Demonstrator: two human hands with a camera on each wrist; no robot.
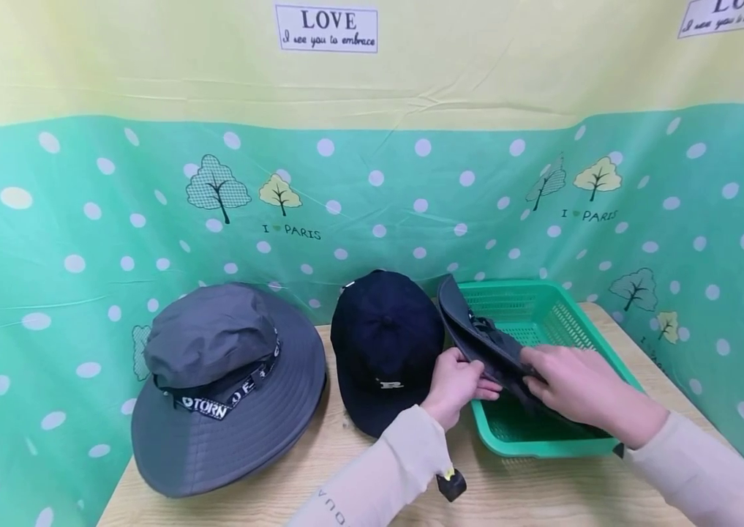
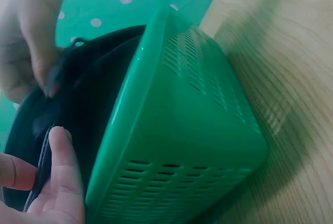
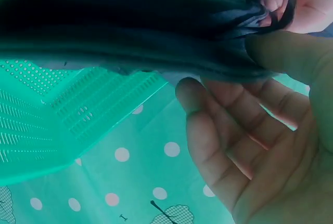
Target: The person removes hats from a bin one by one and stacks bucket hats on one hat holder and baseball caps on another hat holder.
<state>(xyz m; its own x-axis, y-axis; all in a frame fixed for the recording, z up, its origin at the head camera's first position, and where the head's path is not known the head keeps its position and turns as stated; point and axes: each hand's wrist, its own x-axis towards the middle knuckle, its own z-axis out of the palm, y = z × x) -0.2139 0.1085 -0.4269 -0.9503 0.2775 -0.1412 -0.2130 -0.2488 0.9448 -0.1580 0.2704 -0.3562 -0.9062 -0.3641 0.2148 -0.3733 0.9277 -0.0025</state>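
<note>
A dark wide-brimmed hat point(image 1: 491, 354), folded over and tilted, stands partly inside the green basket point(image 1: 543, 448). My left hand point(image 1: 453, 382) pinches the hat's near edge between thumb and fingers, beside the basket's left rim. On the other side my right hand point(image 1: 579, 386) grips the hat, its thumb on one face and fingers beneath, as the right wrist view shows. A thin dark cord point(image 3: 289, 8) hangs close to the fingers there. The lower part of the hat is hidden by the basket wall and my right hand.
Left of the basket a navy baseball cap point(image 1: 385, 329) sits on the wooden table point(image 1: 497, 487). A grey wide-brimmed hat point(image 1: 213, 344) with a lettered band lies farther left. Behind them hangs a green and yellow printed cloth point(image 1: 372, 205).
</note>
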